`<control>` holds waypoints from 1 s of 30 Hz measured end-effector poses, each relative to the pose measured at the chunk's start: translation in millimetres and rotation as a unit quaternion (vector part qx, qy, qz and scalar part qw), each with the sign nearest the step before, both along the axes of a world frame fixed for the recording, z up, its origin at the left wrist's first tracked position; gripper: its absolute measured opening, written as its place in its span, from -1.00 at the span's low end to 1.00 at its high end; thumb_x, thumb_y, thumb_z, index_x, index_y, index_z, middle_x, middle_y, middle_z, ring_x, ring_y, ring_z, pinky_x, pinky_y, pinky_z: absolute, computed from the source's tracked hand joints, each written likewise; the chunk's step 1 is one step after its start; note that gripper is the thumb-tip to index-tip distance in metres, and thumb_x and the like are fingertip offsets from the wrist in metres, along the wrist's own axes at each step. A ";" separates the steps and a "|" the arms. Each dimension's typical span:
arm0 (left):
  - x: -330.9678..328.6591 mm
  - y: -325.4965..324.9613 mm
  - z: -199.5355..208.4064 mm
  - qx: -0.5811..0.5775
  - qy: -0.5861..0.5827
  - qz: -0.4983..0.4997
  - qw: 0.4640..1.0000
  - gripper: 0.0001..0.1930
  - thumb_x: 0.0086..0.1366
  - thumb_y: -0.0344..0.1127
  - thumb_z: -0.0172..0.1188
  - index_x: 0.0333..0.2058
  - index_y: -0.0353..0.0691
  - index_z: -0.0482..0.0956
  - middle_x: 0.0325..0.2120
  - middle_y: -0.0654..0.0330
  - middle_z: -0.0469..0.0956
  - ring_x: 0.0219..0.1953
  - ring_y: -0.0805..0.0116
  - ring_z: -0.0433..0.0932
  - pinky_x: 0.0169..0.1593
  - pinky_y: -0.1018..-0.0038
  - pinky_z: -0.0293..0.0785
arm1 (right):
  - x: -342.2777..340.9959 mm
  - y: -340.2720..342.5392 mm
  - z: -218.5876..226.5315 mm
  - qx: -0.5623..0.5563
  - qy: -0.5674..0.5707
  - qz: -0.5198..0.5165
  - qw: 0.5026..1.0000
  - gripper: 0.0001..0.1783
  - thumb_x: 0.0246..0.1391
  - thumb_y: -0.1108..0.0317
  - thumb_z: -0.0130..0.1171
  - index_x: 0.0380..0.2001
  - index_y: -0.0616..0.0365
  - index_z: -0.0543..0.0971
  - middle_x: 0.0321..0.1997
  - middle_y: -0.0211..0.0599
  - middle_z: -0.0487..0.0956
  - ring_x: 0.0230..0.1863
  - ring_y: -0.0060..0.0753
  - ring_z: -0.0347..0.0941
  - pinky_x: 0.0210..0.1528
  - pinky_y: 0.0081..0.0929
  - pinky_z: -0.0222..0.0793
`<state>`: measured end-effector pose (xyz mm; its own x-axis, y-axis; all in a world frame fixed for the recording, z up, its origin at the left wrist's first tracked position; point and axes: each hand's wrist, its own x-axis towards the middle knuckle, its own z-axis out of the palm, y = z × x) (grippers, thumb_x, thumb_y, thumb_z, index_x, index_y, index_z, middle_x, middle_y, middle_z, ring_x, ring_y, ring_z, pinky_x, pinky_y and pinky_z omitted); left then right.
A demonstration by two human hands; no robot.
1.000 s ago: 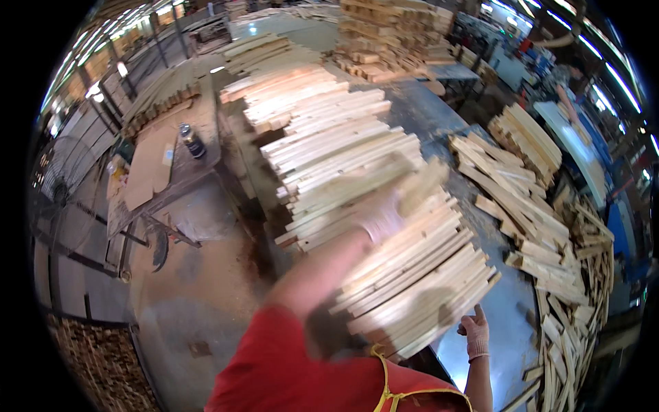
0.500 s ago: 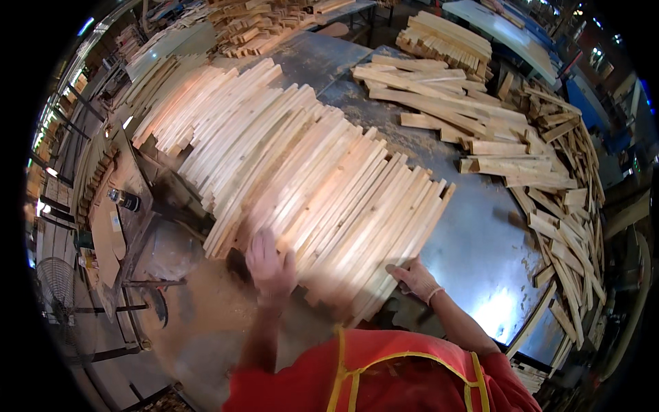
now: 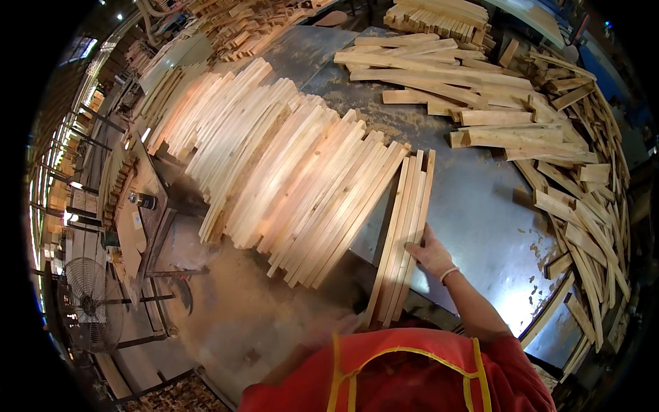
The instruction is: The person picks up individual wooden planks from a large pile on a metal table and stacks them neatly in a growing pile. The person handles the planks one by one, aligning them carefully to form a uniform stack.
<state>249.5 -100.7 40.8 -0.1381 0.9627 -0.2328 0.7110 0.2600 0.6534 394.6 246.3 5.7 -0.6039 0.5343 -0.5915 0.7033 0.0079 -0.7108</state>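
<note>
A small group of long wooden strips (image 3: 403,233) lies tilted on the metal table at its near edge, with a gap from the wide row of strips (image 3: 295,172) to its left. My right hand (image 3: 432,257), in a pale glove, grips the right side of this group, thumb over the top and fingers partly hidden. My left hand (image 3: 333,328) is a blur by the near ends of the same strips, close to my red apron (image 3: 405,343). Its fingers cannot be made out.
Rough boards (image 3: 473,89) lie in a loose heap at the far right of the metal table (image 3: 473,199), running down its right edge. To the left stand a wire fan (image 3: 86,292) and a side bench with a dark can (image 3: 143,200).
A few strips at the right end of the row have come apart from it and swung rightward with my right hand. My left hand has left the row's near ends and moved down toward my body.
</note>
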 end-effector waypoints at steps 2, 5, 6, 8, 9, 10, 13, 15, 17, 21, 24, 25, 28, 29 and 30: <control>1.7 24.1 -6.0 0.103 0.101 0.023 0.989 -0.66 0.42 -0.10 0.22 0.02 -0.17 0.62 0.03 0.00 0.64 0.13 -0.09 0.60 0.21 0.12 0.54 | 16.3 15.8 -19.2 -0.013 0.065 0.000 0.998 0.11 0.25 -0.16 0.28 0.56 0.33 0.03 0.34 0.21 0.56 0.35 0.16 0.51 0.34 -0.16 0.41; -21.0 125.8 4.1 -0.100 -0.207 0.274 0.934 -0.52 0.42 0.06 0.20 0.13 -0.13 0.63 0.06 -0.06 0.64 0.16 -0.13 0.59 0.25 0.13 0.52 | 12.7 29.5 -11.5 -0.010 0.040 0.024 0.999 0.09 0.24 -0.22 0.26 0.53 0.33 0.09 0.25 0.20 0.62 0.26 0.19 0.57 0.29 -0.13 0.44; -22.2 154.6 -0.9 -0.124 -0.167 0.283 0.936 -0.43 0.39 0.12 0.22 0.20 -0.15 0.58 0.09 -0.09 0.60 0.16 -0.16 0.58 0.25 0.13 0.52 | 8.6 31.0 -4.9 -0.012 0.011 0.034 0.999 0.09 0.24 -0.23 0.25 0.53 0.33 0.10 0.22 0.20 0.64 0.23 0.20 0.59 0.28 -0.11 0.45; -3.6 196.0 -35.5 -0.126 -0.025 0.276 0.952 -0.32 0.35 0.17 0.26 0.25 -0.23 0.52 0.13 -0.14 0.56 0.14 -0.18 0.59 0.25 0.12 0.52 | 0.7 22.5 0.4 -0.007 -0.005 0.033 0.999 0.08 0.22 -0.25 0.26 0.50 0.34 0.15 0.14 0.23 0.66 0.20 0.19 0.61 0.24 -0.13 0.47; 11.9 211.4 -60.6 -0.105 0.075 0.263 0.956 -0.30 0.34 0.17 0.28 0.23 -0.29 0.50 0.12 -0.15 0.55 0.12 -0.16 0.60 0.24 0.11 0.51 | -8.6 13.9 8.1 -0.005 -0.030 0.029 0.999 0.07 0.22 -0.24 0.28 0.49 0.34 0.16 0.12 0.25 0.66 0.19 0.19 0.61 0.23 -0.14 0.47; 19.8 226.4 -62.5 -0.081 0.173 0.243 0.951 -0.27 0.33 0.17 0.30 0.21 -0.35 0.48 0.12 -0.17 0.53 0.10 -0.15 0.61 0.23 0.09 0.51 | -11.2 13.9 12.8 -0.002 -0.056 0.020 0.998 0.07 0.21 -0.23 0.29 0.48 0.34 0.17 0.10 0.27 0.66 0.19 0.19 0.61 0.22 -0.15 0.48; 23.1 252.3 -8.8 -0.064 0.051 0.241 0.967 -0.25 0.35 0.19 0.27 0.25 -0.34 0.43 0.18 -0.21 0.46 0.14 -0.27 0.55 0.21 0.00 0.50 | 4.0 30.6 31.3 -0.088 0.164 -0.115 0.976 -0.02 0.17 0.08 0.41 0.48 0.32 0.20 0.15 0.04 0.65 0.10 -0.07 0.61 0.16 -0.26 0.52; 13.6 271.8 48.2 -0.027 0.042 0.241 0.969 -0.15 0.36 0.15 0.26 0.38 -0.41 0.32 0.24 -0.23 0.44 0.23 -0.21 0.53 0.26 0.08 0.52 | 2.3 33.9 72.0 -0.110 0.251 -0.166 0.947 -0.06 0.15 0.26 0.44 0.49 0.28 0.21 0.20 -0.12 0.63 0.10 -0.24 0.57 0.16 -0.31 0.52; -8.1 280.4 85.7 0.152 0.111 0.209 0.960 -0.20 0.32 -0.01 0.35 0.36 -0.42 0.33 0.22 -0.21 0.45 0.22 -0.22 0.52 0.23 0.05 0.52 | -17.7 44.4 130.0 -0.045 0.338 -0.174 0.924 -0.08 0.15 0.37 0.42 0.51 0.23 0.22 0.24 -0.20 0.59 0.16 -0.30 0.51 0.22 -0.33 0.49; -57.2 307.6 148.2 0.415 0.149 0.186 0.878 -0.18 0.21 -0.21 0.42 0.38 -0.36 0.29 0.21 -0.17 0.46 0.15 -0.16 0.54 0.19 0.06 0.51 | -64.4 44.8 191.8 0.099 0.550 -0.188 0.808 -0.12 0.18 0.39 0.37 0.52 0.19 0.23 0.26 -0.18 0.58 0.22 -0.25 0.51 0.30 -0.34 0.44; -96.6 301.7 142.8 0.458 0.162 0.168 0.858 -0.09 0.17 -0.35 0.39 0.46 -0.30 0.16 0.30 -0.11 0.40 0.24 -0.09 0.46 0.29 0.07 0.39 | -92.9 43.6 177.2 0.109 0.492 -0.182 0.844 -0.15 0.22 0.34 0.39 0.51 0.18 0.26 0.29 -0.16 0.57 0.28 -0.25 0.49 0.36 -0.32 0.41; -113.9 291.8 124.8 0.438 0.162 0.156 0.870 -0.09 0.18 -0.38 0.38 0.47 -0.30 0.13 0.32 -0.12 0.38 0.27 -0.10 0.43 0.31 0.07 0.37 | -107.3 45.1 151.6 -0.010 0.538 -0.131 0.833 -0.24 0.31 0.22 0.33 0.48 0.14 0.30 0.28 -0.16 0.59 0.24 -0.30 0.55 0.31 -0.30 0.50; -157.3 249.4 77.7 0.274 0.239 0.070 0.929 -0.14 0.33 -0.46 0.17 0.55 -0.29 0.01 0.43 -0.12 0.31 0.39 -0.07 0.37 0.41 0.09 0.33 | -139.1 6.0 82.5 -0.184 0.570 -0.151 0.786 -0.42 0.51 0.06 0.08 0.46 0.03 0.35 0.27 -0.22 0.63 0.16 -0.36 0.65 0.27 -0.30 0.64; -192.2 219.9 21.9 0.247 0.278 0.085 0.924 -0.15 0.38 -0.46 0.12 0.57 -0.30 -0.06 0.48 -0.07 0.26 0.44 -0.02 0.34 0.47 0.13 0.29 | -163.2 -27.0 63.2 -0.230 0.575 -0.162 0.768 -0.46 0.57 0.04 -0.02 0.46 0.00 0.36 0.27 -0.25 0.64 0.14 -0.37 0.66 0.27 -0.31 0.66; -212.2 194.9 3.5 0.222 0.265 0.037 0.937 -0.20 0.46 -0.43 0.04 0.58 -0.28 -0.10 0.51 -0.03 0.20 0.45 0.00 0.32 0.52 0.16 0.23 | -169.9 -42.6 37.1 -0.080 0.492 -0.104 0.860 -0.44 0.49 0.08 0.04 0.43 0.04 0.38 0.29 -0.23 0.61 0.21 -0.31 0.60 0.34 -0.32 0.56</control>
